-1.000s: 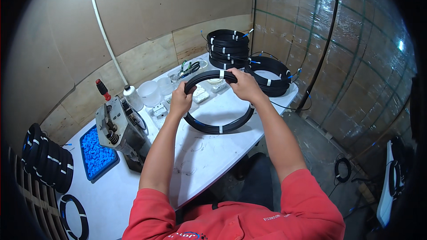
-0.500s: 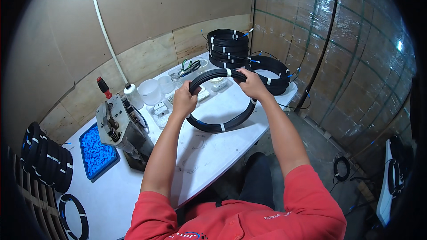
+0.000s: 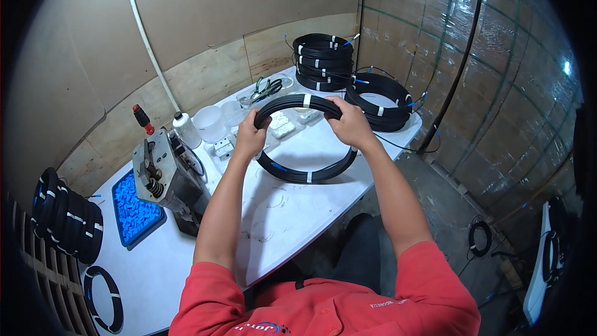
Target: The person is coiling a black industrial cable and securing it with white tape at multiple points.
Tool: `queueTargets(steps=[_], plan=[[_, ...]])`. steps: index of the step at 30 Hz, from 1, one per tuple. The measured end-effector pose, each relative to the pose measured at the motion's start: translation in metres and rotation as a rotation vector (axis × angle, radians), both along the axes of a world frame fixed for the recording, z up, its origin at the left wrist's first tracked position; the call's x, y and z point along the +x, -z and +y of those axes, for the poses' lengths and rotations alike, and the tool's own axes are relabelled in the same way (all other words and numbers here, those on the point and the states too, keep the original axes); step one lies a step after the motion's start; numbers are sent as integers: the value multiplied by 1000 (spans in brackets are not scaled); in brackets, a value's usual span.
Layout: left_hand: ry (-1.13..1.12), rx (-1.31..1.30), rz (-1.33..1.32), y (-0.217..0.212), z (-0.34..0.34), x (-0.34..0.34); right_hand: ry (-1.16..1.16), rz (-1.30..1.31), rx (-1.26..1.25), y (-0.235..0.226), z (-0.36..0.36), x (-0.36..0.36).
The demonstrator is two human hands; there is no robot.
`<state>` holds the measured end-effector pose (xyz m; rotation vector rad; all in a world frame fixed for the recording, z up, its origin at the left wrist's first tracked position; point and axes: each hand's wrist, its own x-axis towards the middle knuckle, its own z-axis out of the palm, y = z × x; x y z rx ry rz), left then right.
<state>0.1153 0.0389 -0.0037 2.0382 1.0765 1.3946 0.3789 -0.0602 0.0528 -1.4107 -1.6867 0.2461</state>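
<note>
My left hand (image 3: 250, 138) and right hand (image 3: 350, 123) hide bits of the black ring (image 3: 286, 104). It hides some of a clear box (image 3: 306, 119). My red shirt (image 3: 311, 311) is cut off near me. The blue bits (image 3: 135, 208) at left are too tiny to name.

Coil (image 3: 283, 172) between left hand (image 3: 250, 137) and right hand (image 3: 351, 124), over counter (image 3: 283, 224). Left of left hand: press (image 3: 166, 168); farther left, tray (image 3: 149, 233). Behind right hand: coil stack (image 3: 323, 79); behind and right, second stack (image 3: 390, 122).

red shirt (image 3: 323, 308) | left front: white lettering (image 3: 268, 328), blue arc (image 3: 270, 324), partly legible | right front: small white lettering (image 3: 382, 304)
</note>
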Motion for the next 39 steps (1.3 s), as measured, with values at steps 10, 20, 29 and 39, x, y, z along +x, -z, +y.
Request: queueTargets(steps=[10, 20, 29, 39], plan=[[-146, 96, 84, -5, -16, 15, -27, 94, -15, 10, 19, 23], [-86, 8, 54, -3, -3, 10, 28, 67, -13, 7, 15, 11], [-113, 25, 12, 3, -26, 19, 69, 162, -70, 22, 35, 41], [110, -570, -860, 59, -54, 10, 18, 928, -230, 63, -5, 24]])
